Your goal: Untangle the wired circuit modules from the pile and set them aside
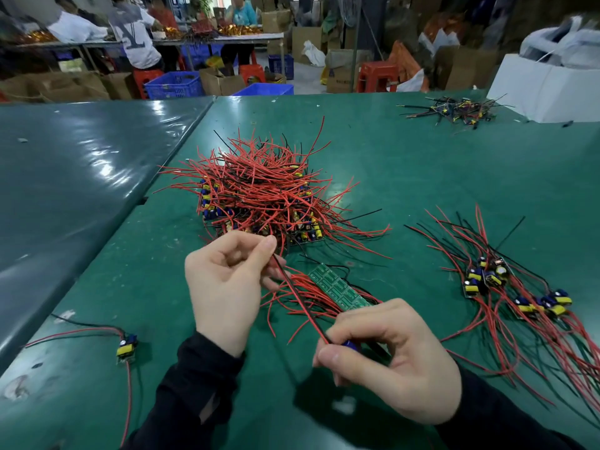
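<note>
Now pinching: left hand (224, 289), thumb and forefinger closed on a red-and-black wire pair (300, 302); right hand (394, 358), fingers curled around a blue-capped module (351, 345) at the pair's other end. Stretched taut between the 2 hands, probably to draw the leads clear of the green board strip (341, 292) and loose red wires beneath. Just beyond, the tangled pile (263, 193) on the green table (422, 177). Set well apart to the right, the freed modules (506, 287); 1 lone module (127, 347) at left.
</note>
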